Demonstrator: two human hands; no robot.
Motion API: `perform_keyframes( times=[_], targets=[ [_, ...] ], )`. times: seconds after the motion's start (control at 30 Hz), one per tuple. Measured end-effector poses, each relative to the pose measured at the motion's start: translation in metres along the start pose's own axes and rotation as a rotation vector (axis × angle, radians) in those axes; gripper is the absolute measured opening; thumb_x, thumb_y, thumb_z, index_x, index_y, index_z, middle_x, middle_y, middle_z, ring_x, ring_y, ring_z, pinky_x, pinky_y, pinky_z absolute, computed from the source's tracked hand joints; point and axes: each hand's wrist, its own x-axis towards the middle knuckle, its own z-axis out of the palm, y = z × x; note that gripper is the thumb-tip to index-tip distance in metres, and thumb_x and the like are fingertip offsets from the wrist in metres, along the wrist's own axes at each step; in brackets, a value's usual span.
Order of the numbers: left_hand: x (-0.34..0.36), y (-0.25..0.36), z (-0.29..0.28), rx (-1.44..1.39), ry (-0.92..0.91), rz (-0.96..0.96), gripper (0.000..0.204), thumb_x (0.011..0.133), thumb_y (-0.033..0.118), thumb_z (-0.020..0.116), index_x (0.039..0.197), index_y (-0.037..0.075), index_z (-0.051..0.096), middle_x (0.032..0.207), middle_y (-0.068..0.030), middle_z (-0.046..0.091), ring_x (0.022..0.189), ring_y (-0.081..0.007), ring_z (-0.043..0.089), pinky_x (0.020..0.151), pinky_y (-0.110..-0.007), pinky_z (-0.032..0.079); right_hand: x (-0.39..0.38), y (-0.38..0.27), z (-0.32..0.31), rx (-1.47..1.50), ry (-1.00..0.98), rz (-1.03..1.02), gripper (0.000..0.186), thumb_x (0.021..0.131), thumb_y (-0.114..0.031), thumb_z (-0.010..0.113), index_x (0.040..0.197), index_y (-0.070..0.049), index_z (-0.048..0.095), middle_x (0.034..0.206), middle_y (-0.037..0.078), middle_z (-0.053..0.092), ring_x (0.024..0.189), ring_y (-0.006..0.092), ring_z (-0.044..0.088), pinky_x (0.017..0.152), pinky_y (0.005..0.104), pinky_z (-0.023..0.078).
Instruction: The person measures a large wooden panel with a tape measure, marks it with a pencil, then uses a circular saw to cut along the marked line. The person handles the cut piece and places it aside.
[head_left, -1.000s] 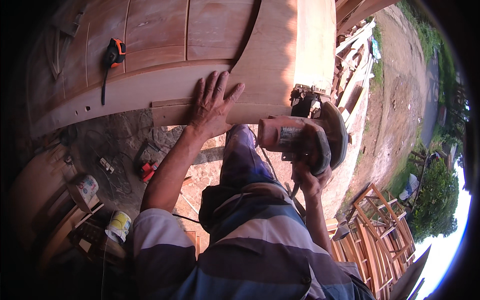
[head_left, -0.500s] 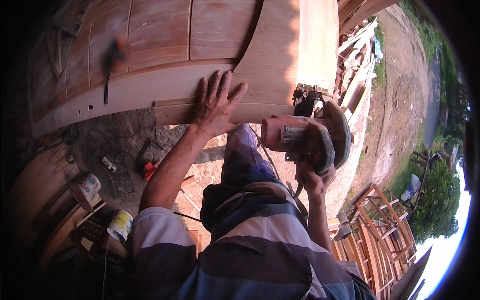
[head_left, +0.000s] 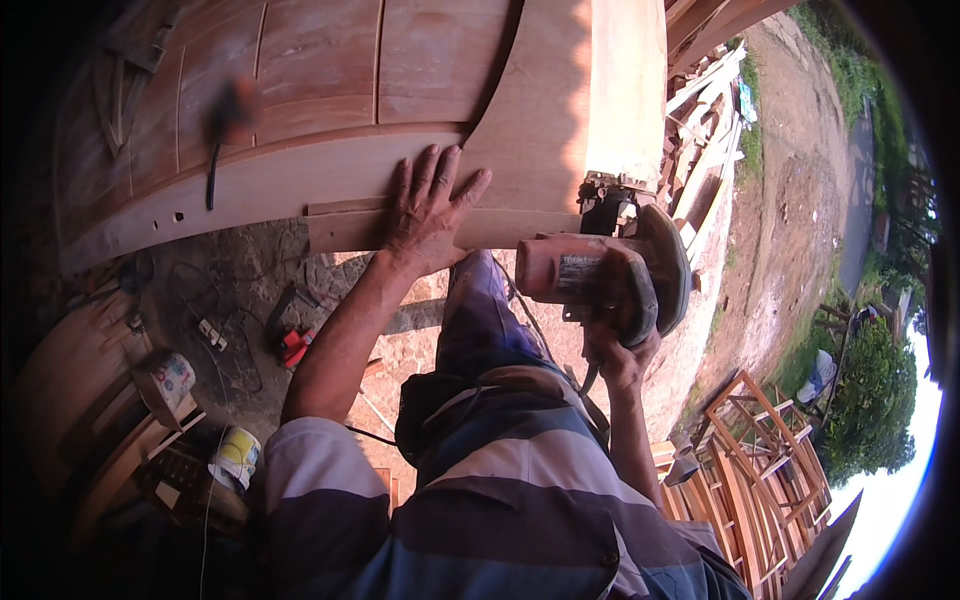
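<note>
My left hand (head_left: 432,212) lies flat with fingers apart on a wooden panel (head_left: 535,120). Its palm rests over a narrow wood strip (head_left: 345,230) along the panel's near edge. To the right, my right hand (head_left: 622,355) is wrapped round the rear handle of a circular saw (head_left: 575,268) with a reddish motor housing and a round guard. The saw's front sits at the panel's near right corner. Its blade and any contact with the wood are hidden. From the handle a dark cord hangs toward my body.
A blurred orange-and-black tool (head_left: 230,112) rests on the panelled wood at left. Below, a red tool (head_left: 293,346) and cables lie on the ground. Two tubs (head_left: 235,457) stand lower left. Scrap wood (head_left: 705,120) is piled beyond the saw, and wooden frames (head_left: 765,470) are stacked lower right.
The view has shifted slightly, so the panel and saw appear a little further left. Both hands keep their places on the panel and the saw handle.
</note>
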Motion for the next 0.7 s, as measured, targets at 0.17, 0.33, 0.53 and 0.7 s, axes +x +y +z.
perform_keyframes(
  times=[0.17, 0.33, 0.53, 0.7],
  targets=[
    [0.000, -0.001, -0.001, -0.030, -0.042, -0.005, 0.108, 0.067, 0.056, 0.087, 0.158, 0.021, 0.041, 0.163, -0.0287, 0.023, 0.153, -0.0483, 0.017, 0.121, -0.070, 0.014, 0.001, 0.004, 0.001, -0.035, 0.017, -0.038, 0.029, 0.082, -0.008, 0.073, 0.104, 0.008, 0.062, 0.071, 0.010, 0.064, 0.047, 0.0134, 0.057, 0.041, 0.0259, 0.044],
    [0.006, -0.015, 0.004, -0.082, -0.012, 0.051, 0.081, 0.090, 0.054, 0.068, 0.159, 0.022, 0.040, 0.167, -0.0270, 0.016, 0.156, -0.0437, 0.013, 0.123, -0.066, 0.010, -0.003, 0.004, 0.001, -0.008, 0.027, 0.066, 0.024, 0.082, -0.005, 0.075, 0.102, -0.005, 0.061, 0.074, -0.001, 0.062, 0.056, 0.0067, 0.055, 0.050, 0.0236, 0.046],
    [0.053, -0.015, 0.023, -0.030, 0.061, -0.018, 0.055, 0.105, 0.040, 0.049, 0.158, 0.028, 0.042, 0.170, -0.0161, 0.019, 0.157, -0.0399, 0.016, 0.124, -0.064, 0.009, 0.001, 0.003, 0.002, -0.078, 0.009, 0.070, 0.056, 0.082, -0.005, 0.077, 0.135, -0.003, 0.058, 0.106, 0.000, 0.065, 0.091, 0.0084, 0.060, 0.081, 0.0261, 0.050],
    [0.104, -0.009, 0.027, 0.012, 0.171, -0.074, 0.055, 0.105, 0.034, 0.048, 0.159, 0.026, 0.041, 0.171, -0.0106, 0.021, 0.155, -0.0397, 0.020, 0.123, -0.065, 0.012, 0.001, 0.002, 0.009, -0.001, -0.030, -0.068, 0.066, 0.087, -0.002, 0.076, 0.147, -0.006, 0.049, 0.130, 0.004, 0.064, 0.118, 0.0126, 0.058, 0.104, 0.0291, 0.045]
  ],
)
